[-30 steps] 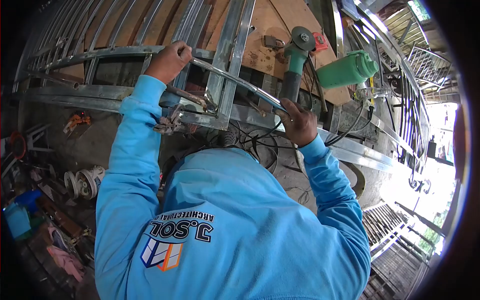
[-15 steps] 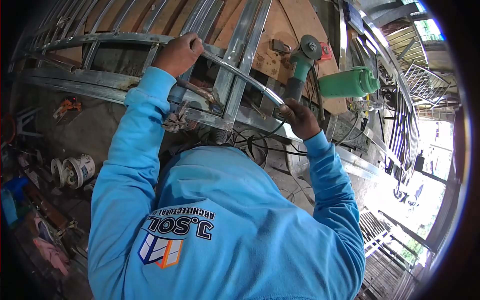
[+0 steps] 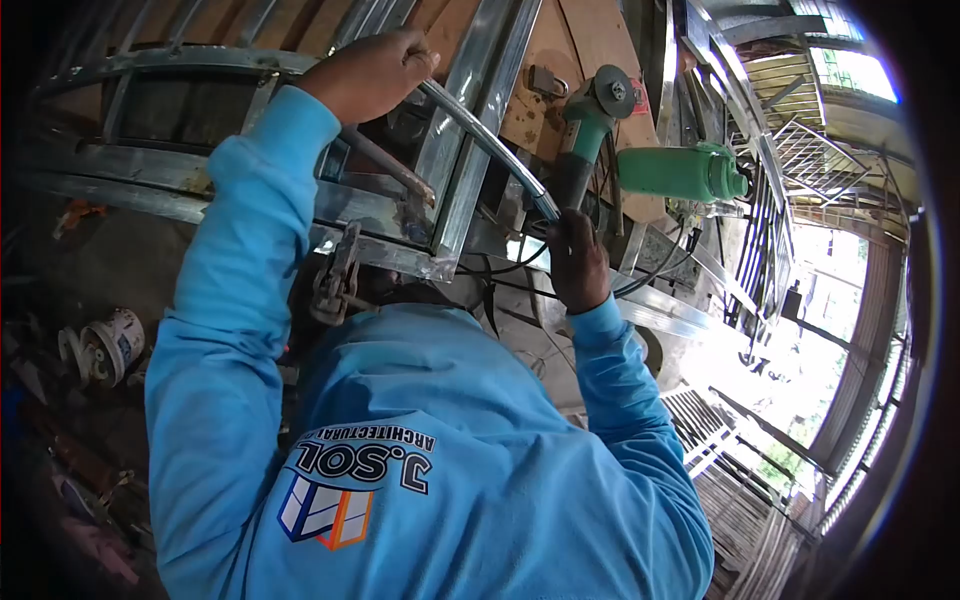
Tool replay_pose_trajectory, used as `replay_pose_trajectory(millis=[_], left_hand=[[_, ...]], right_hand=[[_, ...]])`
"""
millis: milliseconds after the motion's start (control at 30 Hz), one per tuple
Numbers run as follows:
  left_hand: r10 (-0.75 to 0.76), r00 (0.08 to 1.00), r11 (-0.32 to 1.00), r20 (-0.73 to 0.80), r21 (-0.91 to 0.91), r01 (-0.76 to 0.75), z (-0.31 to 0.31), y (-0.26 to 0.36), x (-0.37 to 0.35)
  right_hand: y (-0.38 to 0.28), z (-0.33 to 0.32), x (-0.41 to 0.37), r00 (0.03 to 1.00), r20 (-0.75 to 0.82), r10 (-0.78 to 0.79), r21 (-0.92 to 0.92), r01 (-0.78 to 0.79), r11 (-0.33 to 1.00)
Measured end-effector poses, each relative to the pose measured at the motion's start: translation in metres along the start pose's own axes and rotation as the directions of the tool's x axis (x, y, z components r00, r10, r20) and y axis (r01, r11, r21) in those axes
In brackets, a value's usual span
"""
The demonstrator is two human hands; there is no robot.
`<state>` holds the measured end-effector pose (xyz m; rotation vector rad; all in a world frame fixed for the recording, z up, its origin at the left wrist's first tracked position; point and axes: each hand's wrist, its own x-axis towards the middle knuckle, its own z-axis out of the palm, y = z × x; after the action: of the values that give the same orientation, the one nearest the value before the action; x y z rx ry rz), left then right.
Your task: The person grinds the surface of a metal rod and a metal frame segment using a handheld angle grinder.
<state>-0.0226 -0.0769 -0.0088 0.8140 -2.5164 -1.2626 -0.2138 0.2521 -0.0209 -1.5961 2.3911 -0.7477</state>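
Observation:
A slightly curved, shiny metal bar (image 3: 490, 142) slants across a frame of metal tubing (image 3: 395, 257). My left hand (image 3: 375, 75) is closed round its upper part, with the thumb side towards the frame's far edge. At its lower end my right hand (image 3: 578, 262) is closed too, the fingers bunched against the tip. Beyond that hand, an angle grinder (image 3: 585, 138) with a green body and a grey disc lies on a wooden board. Below my left wrist, a rusty rod (image 3: 395, 168) lies over the frame.
A green bottle (image 3: 670, 173) lies right of the grinder, and a small metal block (image 3: 547, 82) sits on the wooden board (image 3: 535, 115). A clamp-like metal piece (image 3: 337, 278) hangs at the frame's near edge. Dark cables (image 3: 660, 270) run near my right hand. White buckets (image 3: 105, 345) stand at left.
My view has shifted a little. My left hand has moved up and slightly right; my right hand has come left and down, its fingers now pointing up along the metal bar's end.

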Motion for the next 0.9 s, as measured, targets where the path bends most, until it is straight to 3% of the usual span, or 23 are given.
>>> replay_pose_trajectory(millis=[133, 233, 367, 500, 600, 900], left_hand=[[0.026, 0.999, 0.994, 0.024, -0.105, -0.024, -0.006, 0.001, -0.008], [0.093, 0.994, 0.994, -0.064, -0.042, -0.096, -0.007, -0.006, -0.006], [0.015, 0.986, 0.998, -0.168, -0.057, -0.025, -0.018, 0.023, -0.016], [0.07, 0.968, 0.998, -0.243, 0.01, -0.069, -0.011, 0.016, -0.012], [0.067, 0.968, 0.998, -0.242, 0.002, -0.068, -0.014, 0.023, -0.013], [0.105, 0.952, 0.993, -0.287, 0.088, -0.083, -0.01, 0.027, -0.013]], right_hand=[[0.002, 0.009, 0.003, 0.992, -0.091, -0.091, -0.092, 0.082, 0.992], [0.005, 0.014, 0.008, 0.983, -0.104, -0.148, -0.117, 0.136, 0.984], [-0.001, 0.011, 0.014, 0.992, -0.082, -0.1, -0.101, 0.091, 0.991], [0.002, 0.006, 0.015, 1.0, 0.025, 0.012, 0.076, -0.014, 0.997], [-0.002, 0.0, 0.019, 0.997, 0.074, -0.017, 0.157, 0.005, 0.988], [-0.005, -0.013, 0.033, 0.944, 0.305, 0.125, 0.215, -0.197, 0.957]])
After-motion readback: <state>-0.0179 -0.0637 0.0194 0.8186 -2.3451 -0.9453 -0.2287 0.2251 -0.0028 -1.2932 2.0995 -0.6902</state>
